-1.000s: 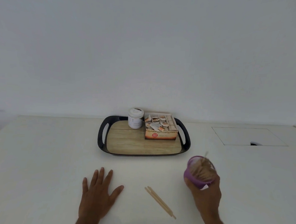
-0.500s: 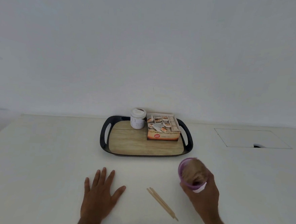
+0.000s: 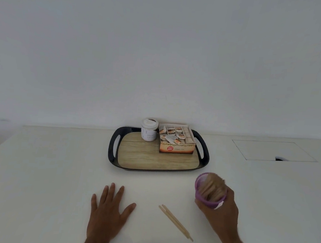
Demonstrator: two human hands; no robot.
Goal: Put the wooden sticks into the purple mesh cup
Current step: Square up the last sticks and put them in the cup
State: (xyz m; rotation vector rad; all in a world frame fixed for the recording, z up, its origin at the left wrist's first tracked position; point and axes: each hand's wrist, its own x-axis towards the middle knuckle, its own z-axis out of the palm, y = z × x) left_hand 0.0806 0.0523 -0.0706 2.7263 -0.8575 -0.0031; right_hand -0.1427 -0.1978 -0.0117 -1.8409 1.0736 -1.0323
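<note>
The purple mesh cup [image 3: 200, 185] is packed with wooden sticks and tilted toward the left; it looks blurred. My right hand [image 3: 221, 211] grips the cup from below and behind, at the front right of the white table. A few loose wooden sticks [image 3: 175, 222] lie together on the table, slanting from upper left to lower right, between my two hands. My left hand [image 3: 107, 210] rests flat on the table with its fingers spread, to the left of the loose sticks and apart from them.
A black-rimmed tray [image 3: 114, 146] with a wood-look floor stands behind the hands. On it are a white jar [image 3: 149, 132] and an open tea box [image 3: 176, 140]. A cable hatch [image 3: 273, 151] lies flush in the table at the back right. A white wall rises behind.
My right hand has brought the cup a little leftward and tilted it more toward the loose sticks. My left hand and the loose sticks stay put.
</note>
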